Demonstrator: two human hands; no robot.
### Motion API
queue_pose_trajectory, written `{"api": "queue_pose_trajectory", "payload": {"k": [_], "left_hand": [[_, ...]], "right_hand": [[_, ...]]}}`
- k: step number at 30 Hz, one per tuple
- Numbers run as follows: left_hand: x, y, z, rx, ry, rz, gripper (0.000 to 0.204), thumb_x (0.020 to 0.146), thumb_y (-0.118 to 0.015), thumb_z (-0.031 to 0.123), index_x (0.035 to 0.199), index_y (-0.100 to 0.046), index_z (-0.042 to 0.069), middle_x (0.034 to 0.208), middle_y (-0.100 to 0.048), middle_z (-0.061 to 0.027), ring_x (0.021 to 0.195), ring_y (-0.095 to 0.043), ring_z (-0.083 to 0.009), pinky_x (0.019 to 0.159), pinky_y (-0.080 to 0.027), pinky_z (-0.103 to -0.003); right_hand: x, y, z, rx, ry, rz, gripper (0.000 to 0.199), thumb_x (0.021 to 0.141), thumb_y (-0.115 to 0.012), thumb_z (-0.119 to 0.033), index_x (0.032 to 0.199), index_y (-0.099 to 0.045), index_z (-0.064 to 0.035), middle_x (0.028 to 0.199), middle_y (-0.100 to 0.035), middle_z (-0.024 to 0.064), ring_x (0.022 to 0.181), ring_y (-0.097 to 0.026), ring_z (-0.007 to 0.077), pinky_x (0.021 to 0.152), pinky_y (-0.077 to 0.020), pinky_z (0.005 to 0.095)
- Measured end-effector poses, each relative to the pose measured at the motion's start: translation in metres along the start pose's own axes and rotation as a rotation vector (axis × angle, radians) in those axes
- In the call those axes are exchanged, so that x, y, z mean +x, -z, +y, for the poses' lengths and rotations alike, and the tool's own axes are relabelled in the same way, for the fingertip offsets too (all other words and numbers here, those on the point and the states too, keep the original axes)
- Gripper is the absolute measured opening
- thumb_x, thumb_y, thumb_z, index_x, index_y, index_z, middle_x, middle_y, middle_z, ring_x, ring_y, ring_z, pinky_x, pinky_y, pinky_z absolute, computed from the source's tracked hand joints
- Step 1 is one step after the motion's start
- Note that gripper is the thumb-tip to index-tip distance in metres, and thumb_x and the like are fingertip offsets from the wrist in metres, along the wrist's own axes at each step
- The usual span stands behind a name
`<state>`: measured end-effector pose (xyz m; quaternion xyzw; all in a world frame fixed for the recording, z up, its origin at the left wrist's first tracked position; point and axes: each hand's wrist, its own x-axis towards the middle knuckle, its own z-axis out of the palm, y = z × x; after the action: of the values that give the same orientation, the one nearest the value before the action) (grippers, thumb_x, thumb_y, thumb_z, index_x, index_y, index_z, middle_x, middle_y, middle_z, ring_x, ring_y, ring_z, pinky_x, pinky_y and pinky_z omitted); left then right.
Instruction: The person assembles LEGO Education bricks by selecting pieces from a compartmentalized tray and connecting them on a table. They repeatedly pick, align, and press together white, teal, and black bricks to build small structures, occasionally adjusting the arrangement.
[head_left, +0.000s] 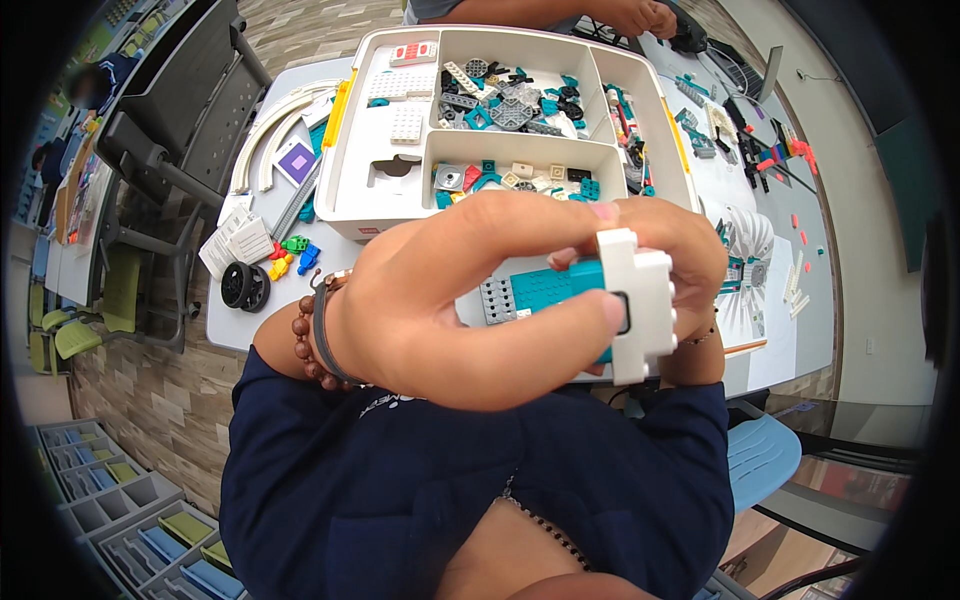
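Observation:
Both my hands are raised close in front of my chest, over the near edge of the table. Thumb and fingers of my left hand (450, 300) pinch a white studded building block (637, 308) that has a dark slot in its side. My right hand (685, 260) grips the same block from the far right side, its fingertips partly hidden. Teal pieces (545, 289) and a grey brick with holes (496, 300) show beneath my left palm; whether they are joined to the white block, I cannot tell.
A white sorting tray (385, 215) of teal, grey and black bricks stands just beyond my hands. To its left lie black wheels (245, 287), small coloured figures (290, 255) and white curved pieces (262, 135). Loose parts cover the right side; another person's hands (640, 17) are at the far edge.

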<state>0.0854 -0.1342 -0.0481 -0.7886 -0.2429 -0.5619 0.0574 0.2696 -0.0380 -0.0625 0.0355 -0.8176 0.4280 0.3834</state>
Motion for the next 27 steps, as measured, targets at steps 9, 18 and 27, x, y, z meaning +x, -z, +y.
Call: {"api": "queue_pose_trajectory", "payload": {"k": [9, 18, 27], "left_hand": [[0.0021, 0.0045, 0.0023, -0.008, -0.004, -0.041, 0.021, 0.082, -0.060, 0.005, 0.103, -0.055, 0.006, 0.099, -0.056, -0.0301, 0.083, -0.065, -0.0311, 0.073, -0.056, -0.036], [-0.0020, 0.0013, 0.0019, 0.018, -0.010, -0.008, 0.029, 0.078, -0.067, 0.003, 0.103, -0.056, 0.008, 0.100, -0.057, -0.0287, 0.084, -0.065, -0.0304, 0.075, -0.056, -0.037], [-0.0024, 0.0000, 0.0014, -0.054, 0.098, -0.014, 0.055, 0.068, -0.081, 0.011, 0.113, -0.049, 0.011, 0.105, -0.055, -0.0238, 0.085, -0.065, -0.0263, 0.072, -0.056, -0.034]], "right_hand": [[-0.0013, 0.0008, -0.0007, -0.009, 0.001, -0.001, 0.048, 0.063, -0.082, -0.020, 0.100, -0.061, 0.0011, 0.094, -0.066, 0.0139, 0.081, -0.066, 0.0269, 0.072, -0.0514, 0.0319], [-0.0011, 0.0019, -0.0005, -0.011, 0.024, -0.019, 0.051, 0.062, -0.083, -0.022, 0.101, -0.060, 0.0019, 0.093, -0.065, 0.0143, 0.080, -0.066, 0.0273, 0.071, -0.0514, 0.0317], [0.0010, 0.0038, -0.0009, -0.033, 0.014, -0.010, 0.052, 0.060, -0.084, -0.023, 0.100, -0.061, 0.0019, 0.093, -0.065, 0.0134, 0.080, -0.065, 0.0262, 0.071, -0.0508, 0.0309]]}}
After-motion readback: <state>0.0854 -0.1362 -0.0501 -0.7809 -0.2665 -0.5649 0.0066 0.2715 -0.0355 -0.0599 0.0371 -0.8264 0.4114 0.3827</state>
